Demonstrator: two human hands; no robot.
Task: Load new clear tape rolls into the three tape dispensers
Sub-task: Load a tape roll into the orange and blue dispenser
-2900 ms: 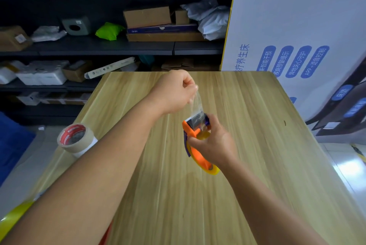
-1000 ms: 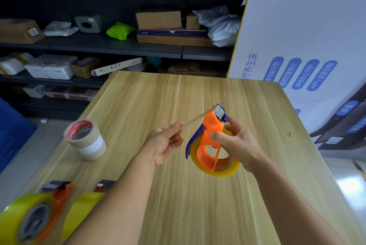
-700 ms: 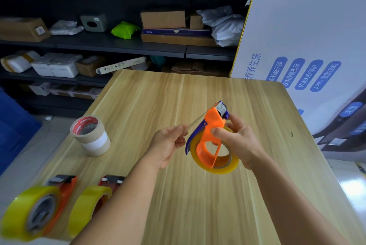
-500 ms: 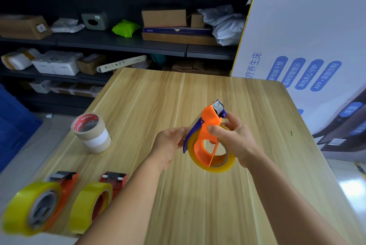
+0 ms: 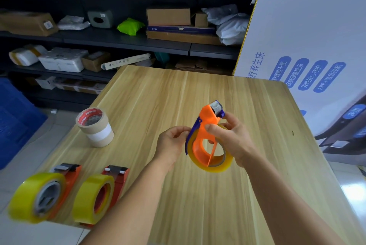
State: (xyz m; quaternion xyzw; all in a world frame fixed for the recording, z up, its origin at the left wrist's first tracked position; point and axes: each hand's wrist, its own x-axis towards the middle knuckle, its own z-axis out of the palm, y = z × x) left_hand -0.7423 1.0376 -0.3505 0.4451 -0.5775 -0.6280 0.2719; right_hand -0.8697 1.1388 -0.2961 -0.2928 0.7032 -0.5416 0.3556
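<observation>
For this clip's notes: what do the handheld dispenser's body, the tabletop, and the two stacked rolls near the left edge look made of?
Handheld dispenser: looks like moulded plastic, smooth orange body with purple trim, semi-gloss.
Tabletop: light wood grain, matte; solid wood or laminate cannot be told.
Stacked rolls: probably paper-backed tape, dull tan and white sides; the top roll shows a red printed core.

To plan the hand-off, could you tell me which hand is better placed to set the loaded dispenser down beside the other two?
Right hand: it already grips the orange dispenser; the left hand only touches its edge.
</observation>
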